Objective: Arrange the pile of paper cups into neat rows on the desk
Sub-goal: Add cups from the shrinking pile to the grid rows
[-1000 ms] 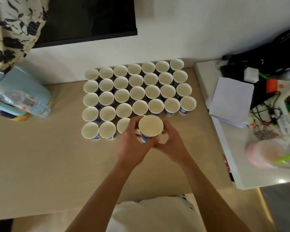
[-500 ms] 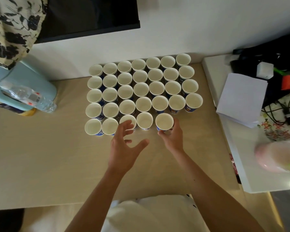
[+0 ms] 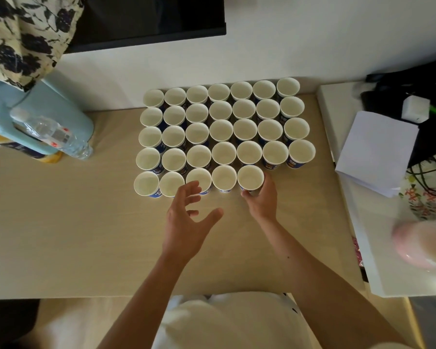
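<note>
Right hand [image 3: 262, 201] grips the held cup [image 3: 250, 177], the rightmost one in the front row. Fingers and thumb are curled round its lower wall from the near side, thumb on the left and fingers wrapping the right. The cup is upright, mouth up. The hand hides its base, so I cannot tell if it is fully seated on the desk [image 3: 61, 222]. Right forearm comes in from the desk's near edge, angled up and to the left.

Left hand [image 3: 186, 222] holds nothing. It is palm down, with fingers spread wide and lightly bent and the thumb out to the right. Its fingertips [image 3: 195, 185] overlap the near rim of the third front-row cup; cannot tell whether they touch it or sit above it. Left forearm comes up from the near edge, angled slightly right. The hands are apart, with bare desk between them.

The cup block [image 3: 222, 129] sits against the desk's back edge, right of centre. It has four full rows of seven, plus a front row of five starting flush left. All cups are upright with rims touching or nearly so, and blue print shows on the walls.

At the back left corner, a water bottle [image 3: 53, 132] lies on a pale blue container [image 3: 68, 107]. Just off the desk's right edge is a white side table [image 3: 337, 109] with a paper stack [image 3: 378, 149], a white cube [image 3: 415, 109] and black cables [image 3: 428, 177].
</note>
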The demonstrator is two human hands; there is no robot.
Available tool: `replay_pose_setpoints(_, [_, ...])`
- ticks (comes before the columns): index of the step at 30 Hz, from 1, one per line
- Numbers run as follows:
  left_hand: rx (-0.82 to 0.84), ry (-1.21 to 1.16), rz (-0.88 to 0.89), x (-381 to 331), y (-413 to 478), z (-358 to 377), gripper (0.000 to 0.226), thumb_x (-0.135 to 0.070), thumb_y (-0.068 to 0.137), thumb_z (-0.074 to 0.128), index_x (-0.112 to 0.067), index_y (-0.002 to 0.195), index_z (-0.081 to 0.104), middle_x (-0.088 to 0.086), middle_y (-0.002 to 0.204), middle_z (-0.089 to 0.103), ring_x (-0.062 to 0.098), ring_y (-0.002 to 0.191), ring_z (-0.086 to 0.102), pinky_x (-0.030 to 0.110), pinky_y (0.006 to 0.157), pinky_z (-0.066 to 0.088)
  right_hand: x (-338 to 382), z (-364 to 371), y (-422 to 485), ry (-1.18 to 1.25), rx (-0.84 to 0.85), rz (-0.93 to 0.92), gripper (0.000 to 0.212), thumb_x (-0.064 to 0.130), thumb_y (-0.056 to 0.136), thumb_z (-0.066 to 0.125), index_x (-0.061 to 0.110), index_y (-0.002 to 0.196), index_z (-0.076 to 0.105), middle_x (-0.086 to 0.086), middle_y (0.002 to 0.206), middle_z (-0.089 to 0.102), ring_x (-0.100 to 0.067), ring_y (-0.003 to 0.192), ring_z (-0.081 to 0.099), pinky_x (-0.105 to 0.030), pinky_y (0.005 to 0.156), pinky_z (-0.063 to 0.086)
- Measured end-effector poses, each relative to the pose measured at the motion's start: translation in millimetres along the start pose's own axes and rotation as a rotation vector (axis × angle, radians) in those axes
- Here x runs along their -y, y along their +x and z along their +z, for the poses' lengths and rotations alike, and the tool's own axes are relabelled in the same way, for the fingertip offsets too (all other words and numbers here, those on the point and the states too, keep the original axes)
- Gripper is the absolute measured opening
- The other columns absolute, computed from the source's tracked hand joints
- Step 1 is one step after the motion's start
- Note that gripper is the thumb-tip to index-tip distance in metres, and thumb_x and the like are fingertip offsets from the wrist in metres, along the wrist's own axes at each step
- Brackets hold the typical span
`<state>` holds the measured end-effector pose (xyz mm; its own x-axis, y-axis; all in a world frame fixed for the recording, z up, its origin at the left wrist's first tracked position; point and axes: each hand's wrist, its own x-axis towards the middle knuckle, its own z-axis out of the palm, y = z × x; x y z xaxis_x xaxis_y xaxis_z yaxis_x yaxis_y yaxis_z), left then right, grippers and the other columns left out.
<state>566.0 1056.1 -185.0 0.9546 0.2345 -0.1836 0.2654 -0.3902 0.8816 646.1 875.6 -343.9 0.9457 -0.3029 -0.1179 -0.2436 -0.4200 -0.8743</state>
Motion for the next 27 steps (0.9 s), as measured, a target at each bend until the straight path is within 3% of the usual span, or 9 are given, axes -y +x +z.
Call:
replay_pose_setpoints(5, [-0.006, -0.017, -0.019, 3.7, -3.8, -2.6, 0.067, -0.023, 0.073, 0.091, -0.031, 0.127, 0.054, -0.017, 0.123, 0.063, 0.002, 0.113, 0.062, 0.027, 0.083, 0.055, 1.1, -3.3, -0.1, 0.011, 0.002, 0.001, 0.065, 0.012, 0.067, 0.086, 0.02, 0.124, 0.055, 0.003, 0.116, 0.064, -0.021, 0.11, 0.06, -0.042, 0.095, 0.051])
replay_pose_setpoints(10, [-0.025, -0.073, -0.042, 6.7, -6.7, -10.5, 0.066, -0.021, 0.072, 0.091, -0.026, 0.128, 0.055, -0.016, 0.121, 0.064, 0.003, 0.112, 0.062, 0.03, 0.084, 0.056, -3.0, -17.2, -28.1, -0.04, -0.067, 0.093, 0.081, 0.007, 0.068, 0.085, 0.009, 0.139, 0.047, -0.007, 0.134, 0.056, -0.025, 0.124, 0.054, -0.045, 0.106, 0.045])
replay_pose_setpoints(13, [-0.054, -0.116, -0.036, 8.1, -6.9, -21.6, 0.064, -0.018, 0.073, 0.091, -0.036, 0.122, 0.054, -0.017, 0.12, 0.064, 0.005, 0.111, 0.063, 0.029, 0.083, 0.056, 7.5, -27.5, -60.5, -0.053, -0.162, 0.072, 0.076, 0.007, 0.071, 0.081, 0.006, 0.139, 0.047, -0.013, 0.131, 0.055, -0.031, 0.122, 0.055, -0.046, 0.105, 0.045])
replay_pose_setpoints(16, [-0.099, -0.158, -0.024, 11.0, -6.1, -40.5, 0.062, -0.015, 0.073, 0.09, -0.038, 0.119, 0.054, -0.016, 0.12, 0.065, 0.004, 0.11, 0.064, 0.026, 0.081, 0.054, 37.9, -28.8, -88.1, 0.01, -0.187, -0.012, 0.069, 0.014, 0.073, 0.073, 0.004, 0.136, 0.046, -0.011, 0.127, 0.055, -0.028, 0.117, 0.055, -0.037, 0.101, 0.043])
replay_pose_setpoints(23, [-0.312, -0.256, -0.05, 43.6, -22.7, -149.0, 0.055, -0.013, 0.078, 0.086, -0.032, 0.12, 0.055, -0.013, 0.116, 0.067, -0.004, 0.104, 0.064, 0.034, 0.088, 0.058, 147.6, 38.8, -136.1, 0.191, 0.118, -0.236, 0.065, 0.013, 0.079, 0.075, 0.014, 0.137, 0.047, 0.001, 0.127, 0.058, -0.014, 0.117, 0.056, -0.029, 0.101, 0.045])
replay_pose_setpoints(27, [-0.466, -0.292, -0.036, 72.6, -61.6, -232.9, 0.047, -0.02, 0.084, 0.082, -0.028, 0.122, 0.057, -0.01, 0.117, 0.067, 0.002, 0.109, 0.064, 0.034, 0.089, 0.058, 210.4, 104.8, -192.6, 0.219, 0.318, -0.336, 0.061, 0.016, 0.082, 0.074, 0.015, 0.137, 0.048, 0.003, 0.131, 0.057, -0.011, 0.121, 0.055, -0.028, 0.104, 0.045])
